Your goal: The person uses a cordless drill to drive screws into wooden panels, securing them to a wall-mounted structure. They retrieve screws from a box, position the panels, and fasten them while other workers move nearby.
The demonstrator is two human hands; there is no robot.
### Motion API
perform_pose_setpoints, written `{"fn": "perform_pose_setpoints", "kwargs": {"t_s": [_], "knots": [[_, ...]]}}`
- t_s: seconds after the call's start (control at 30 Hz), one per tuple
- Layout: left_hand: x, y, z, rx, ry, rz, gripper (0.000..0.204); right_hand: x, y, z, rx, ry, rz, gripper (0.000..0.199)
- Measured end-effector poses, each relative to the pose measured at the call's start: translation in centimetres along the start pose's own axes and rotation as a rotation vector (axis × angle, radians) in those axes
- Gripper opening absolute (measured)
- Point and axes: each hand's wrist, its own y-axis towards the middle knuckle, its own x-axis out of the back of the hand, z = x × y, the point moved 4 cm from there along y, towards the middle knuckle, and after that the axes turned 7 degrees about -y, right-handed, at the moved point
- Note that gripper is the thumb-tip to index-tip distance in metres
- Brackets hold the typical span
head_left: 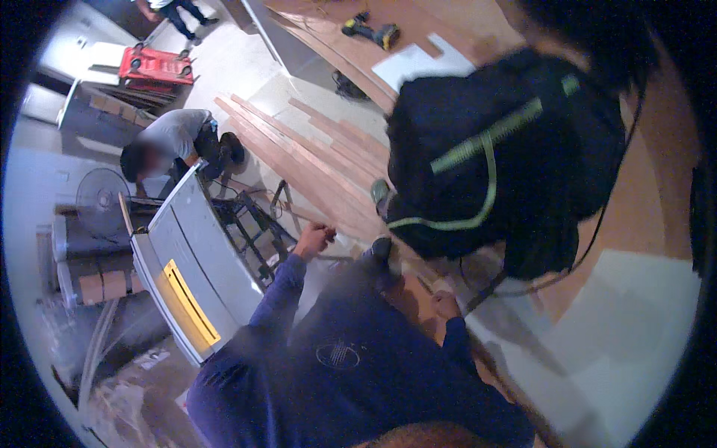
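My left hand is raised in front of my left side, its fingers curled; anything inside them is too small to make out. Below it, to the left, stands a grey metal panel or case with a yellow strip. My right hand is lower, on the right side of my body, with closed fingers near a dark bar. Whether it grips that bar is unclear. Just ahead is a bulky black form with pale green bands, blurred; I cannot tell whether it is a jacketed person or a bag.
Long wooden planks lie on the floor ahead. A co-worker in a grey shirt crouches beyond the grey panel, near a fan. A cordless drill lies on a brown surface at the top. A red cart stands far left.
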Motion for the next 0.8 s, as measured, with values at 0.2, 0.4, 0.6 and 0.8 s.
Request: {"fn": "perform_pose_setpoints", "kwargs": {"t_s": [0.2,0.4,0.6,0.8], "knots": [[1.8,0.2,-0.3,-0.016,-0.048,-0.016,0.023,7.0,8.3,14.2,0.280,0.161,0.296,0.027],[3.1,-1.9,-1.2,-0.010,-0.135,-0.122,0.023,12.8,10.7,29.8,0.643,0.229,0.166,0.017],[3.7,-3.5,-0.5,-0.048,-0.287,-0.226,0.021,14.7,13.4,34.2,0.657,0.318,0.170,0.013],[3.6,-1.6,-1.5,-0.024,-0.373,-0.181,0.019,16.2,16.4,36.2,0.461,0.312,0.208,0.014]]}}
